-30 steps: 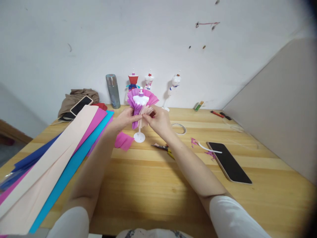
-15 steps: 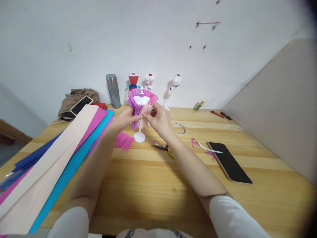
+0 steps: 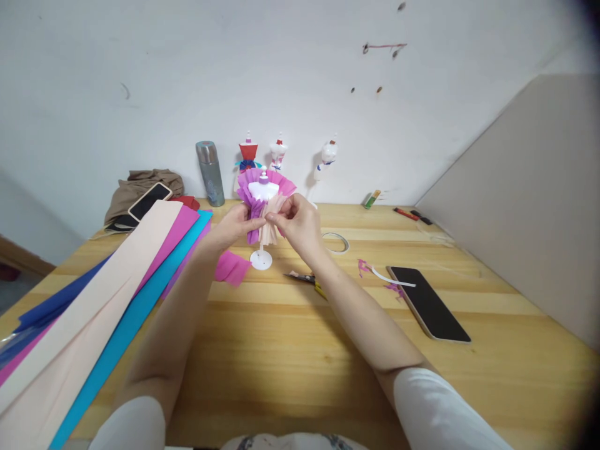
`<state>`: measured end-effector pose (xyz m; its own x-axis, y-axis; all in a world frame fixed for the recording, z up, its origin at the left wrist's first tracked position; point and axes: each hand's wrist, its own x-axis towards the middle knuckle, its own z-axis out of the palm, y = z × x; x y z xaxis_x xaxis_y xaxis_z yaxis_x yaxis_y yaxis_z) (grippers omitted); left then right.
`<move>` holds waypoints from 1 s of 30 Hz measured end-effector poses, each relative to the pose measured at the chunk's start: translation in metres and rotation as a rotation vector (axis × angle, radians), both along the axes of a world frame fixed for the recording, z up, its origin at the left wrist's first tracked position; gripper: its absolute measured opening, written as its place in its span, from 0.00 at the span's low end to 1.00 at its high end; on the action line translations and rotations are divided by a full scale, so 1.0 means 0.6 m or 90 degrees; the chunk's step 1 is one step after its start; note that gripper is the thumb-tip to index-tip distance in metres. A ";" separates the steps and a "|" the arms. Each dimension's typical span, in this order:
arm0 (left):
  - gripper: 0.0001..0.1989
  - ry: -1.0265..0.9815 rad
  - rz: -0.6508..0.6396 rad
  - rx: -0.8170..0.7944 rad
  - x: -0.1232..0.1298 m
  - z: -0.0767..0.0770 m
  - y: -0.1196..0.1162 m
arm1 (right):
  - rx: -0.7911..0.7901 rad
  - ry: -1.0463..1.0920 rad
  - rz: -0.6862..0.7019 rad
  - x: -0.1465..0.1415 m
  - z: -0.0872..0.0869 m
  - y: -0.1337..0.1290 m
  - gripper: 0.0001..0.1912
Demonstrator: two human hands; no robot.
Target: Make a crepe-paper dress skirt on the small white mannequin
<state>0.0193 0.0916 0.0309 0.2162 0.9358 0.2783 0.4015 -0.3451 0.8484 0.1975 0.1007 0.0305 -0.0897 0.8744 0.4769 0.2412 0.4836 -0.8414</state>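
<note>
My left hand [image 3: 234, 226] and right hand [image 3: 300, 225] have fingers clamped on peach paper [image 3: 268, 235] at the mannequin [image 3: 263, 189]: likely pleating, calling for steady pressure.

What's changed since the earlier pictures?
The view swung slightly right, so everything sits a little further left. Nothing was taken hold of or let go: left hand and right hand still grip the paper ruffles on the mannequin. Scissors and bottle stayed put.

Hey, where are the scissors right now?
In the head view, the scissors lie on the table near the middle, just right of the mannequin's round white base, partly hidden by the right forearm.
</note>
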 end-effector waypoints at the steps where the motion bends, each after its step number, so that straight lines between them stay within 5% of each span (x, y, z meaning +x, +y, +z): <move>1: 0.21 -0.012 -0.003 -0.007 0.001 0.002 -0.001 | -0.012 0.002 -0.005 0.001 0.000 0.001 0.17; 22: 0.23 -0.040 -0.008 -0.008 0.007 0.004 -0.003 | -0.034 0.043 0.057 -0.006 -0.005 0.010 0.12; 30: 0.23 -0.027 0.034 -0.006 0.007 0.001 -0.002 | 0.082 -0.061 0.010 -0.002 0.007 -0.008 0.13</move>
